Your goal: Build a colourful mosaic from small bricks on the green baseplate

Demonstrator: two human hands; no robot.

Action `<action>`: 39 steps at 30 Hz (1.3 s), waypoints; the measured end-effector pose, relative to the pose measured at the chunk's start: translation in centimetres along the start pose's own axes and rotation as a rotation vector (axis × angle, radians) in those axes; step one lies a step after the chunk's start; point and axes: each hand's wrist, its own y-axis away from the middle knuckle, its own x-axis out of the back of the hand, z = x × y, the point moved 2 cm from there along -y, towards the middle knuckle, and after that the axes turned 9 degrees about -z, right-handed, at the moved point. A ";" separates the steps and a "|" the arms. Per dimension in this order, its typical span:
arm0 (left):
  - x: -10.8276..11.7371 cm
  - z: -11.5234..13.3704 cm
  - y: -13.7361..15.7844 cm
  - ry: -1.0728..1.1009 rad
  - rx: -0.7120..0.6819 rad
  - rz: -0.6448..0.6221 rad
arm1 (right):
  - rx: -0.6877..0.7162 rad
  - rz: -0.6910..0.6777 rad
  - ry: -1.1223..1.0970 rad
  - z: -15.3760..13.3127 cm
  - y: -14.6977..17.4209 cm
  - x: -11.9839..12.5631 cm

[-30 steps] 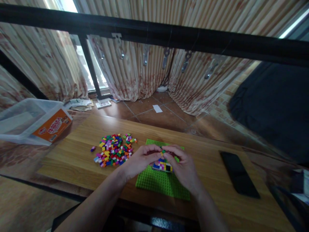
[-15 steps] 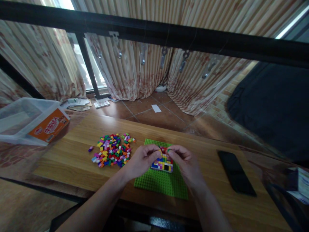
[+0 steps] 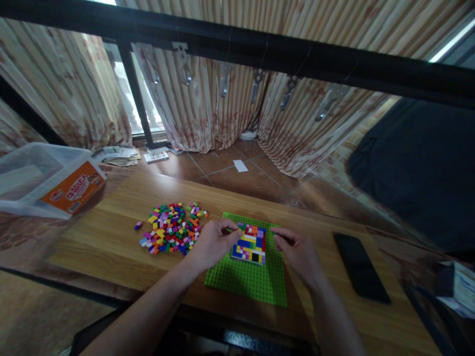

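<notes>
A green studded baseplate lies on the wooden table, with a low block of many-coloured toy bricks built on it. My left hand is at the block's left edge, thumb and forefinger pinched; any small piece between them is too small to make out. Off the block's right side, above the baseplate's edge, is my right hand. Its thumb and forefinger close on what looks like a small dark green toy brick, partly covered by the fingertips. A loose pile of coloured bricks spreads left of my left hand.
A black phone lies on the table's right side. One purple brick sits apart from the pile. Beyond the table's left end stands a clear plastic bin with an orange label. Papers lie on the floor near the curtains.
My hands have drawn apart: the right has moved right, off the brick block, and the left slightly left. More of the block's top now shows between them.
</notes>
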 end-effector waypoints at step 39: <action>0.4 -0.8 0.1 -0.239 0.055 0.024 | -0.040 0.066 -0.065 -0.4 -0.7 -1.7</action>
